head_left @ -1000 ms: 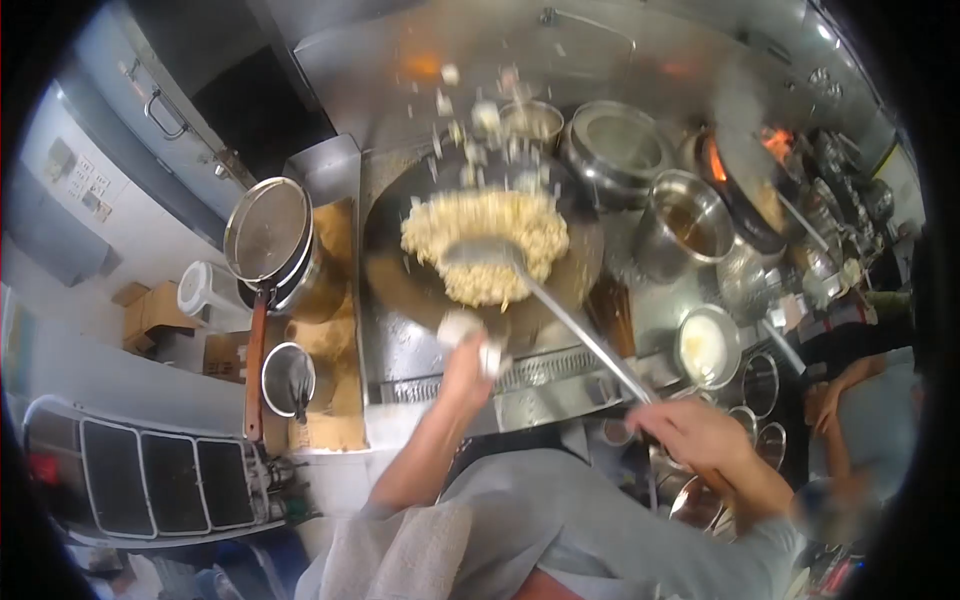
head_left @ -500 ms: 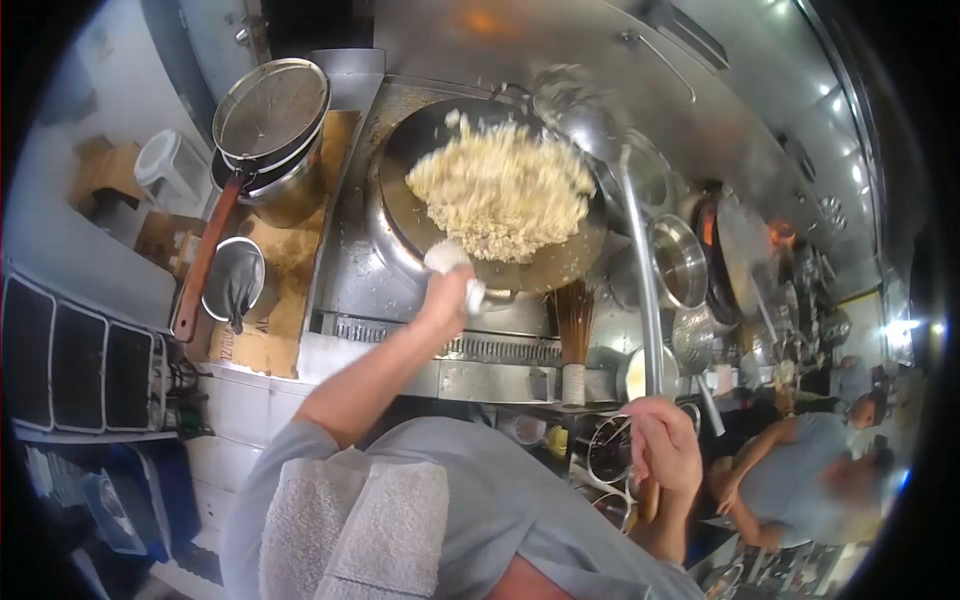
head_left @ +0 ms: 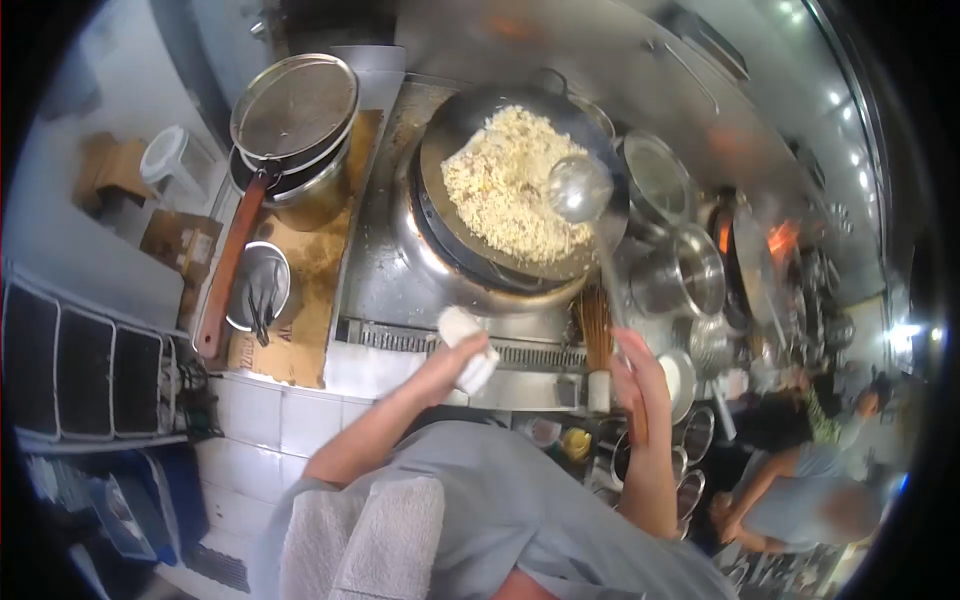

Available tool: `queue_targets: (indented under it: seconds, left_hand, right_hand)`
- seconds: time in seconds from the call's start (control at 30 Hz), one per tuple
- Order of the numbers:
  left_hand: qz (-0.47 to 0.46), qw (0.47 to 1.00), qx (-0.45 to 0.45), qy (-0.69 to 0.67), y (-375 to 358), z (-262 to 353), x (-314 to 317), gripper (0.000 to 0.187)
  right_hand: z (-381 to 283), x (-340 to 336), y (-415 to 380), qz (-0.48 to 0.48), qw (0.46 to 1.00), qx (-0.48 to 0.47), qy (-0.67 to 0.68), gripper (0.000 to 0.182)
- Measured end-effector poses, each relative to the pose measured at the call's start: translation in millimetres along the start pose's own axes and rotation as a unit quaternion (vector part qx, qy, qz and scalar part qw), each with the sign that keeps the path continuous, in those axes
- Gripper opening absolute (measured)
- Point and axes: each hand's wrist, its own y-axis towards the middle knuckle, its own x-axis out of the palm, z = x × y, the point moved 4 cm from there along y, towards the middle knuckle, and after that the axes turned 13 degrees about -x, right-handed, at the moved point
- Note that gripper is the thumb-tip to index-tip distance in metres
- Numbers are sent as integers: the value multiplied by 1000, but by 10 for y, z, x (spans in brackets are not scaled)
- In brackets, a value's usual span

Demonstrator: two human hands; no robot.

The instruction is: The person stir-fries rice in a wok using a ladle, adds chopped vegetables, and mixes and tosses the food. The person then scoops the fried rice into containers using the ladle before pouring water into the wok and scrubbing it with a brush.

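The ladle (head_left: 581, 189) is over rice (head_left: 508, 185) in the wok (head_left: 455, 118), long axis pointing forward, slightly left; the right hand (head_left: 643, 378) has its grip clamped on it, the left hand (head_left: 450, 368) on white cloth (head_left: 460, 326).

Pale yellow to cream in the rice (head_left: 515, 190), against near-black shading to brownish grey in the wok (head_left: 450, 128). Silver on the ladle (head_left: 580, 190); white on the folded cloth (head_left: 478, 370). Plain grey on the shirt (head_left: 500, 490); off-white on the towel (head_left: 388, 540). Reddish brown on the sieve handle (head_left: 235, 265); tan on the cardboard (head_left: 308, 368) (with dark printed lettering (head_left: 246, 350)). Bright orange in the flames (head_left: 783, 238).
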Motion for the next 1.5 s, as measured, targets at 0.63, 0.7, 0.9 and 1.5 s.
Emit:
queue_targets:
  seconds: [0.63,0.7,0.9,1.5]
  left_hand:
    - [-1,999,39,-2,-344,137,-183,64]
    - [-16,999,48,6,-242,171,-51,63]
    - [54,998,27,-14,-281,239,18,53]
    - [99,993,-66,0,827,851,227,22]
  right_hand:
    - [167,300,361,28,999,4,34,22]
    - [192,207,827,-18,998,-21,-49,23]
    - [192,94,764,-42,994,-27,-102,22]
    - [94,113,820,-152,980,15,-128,22]
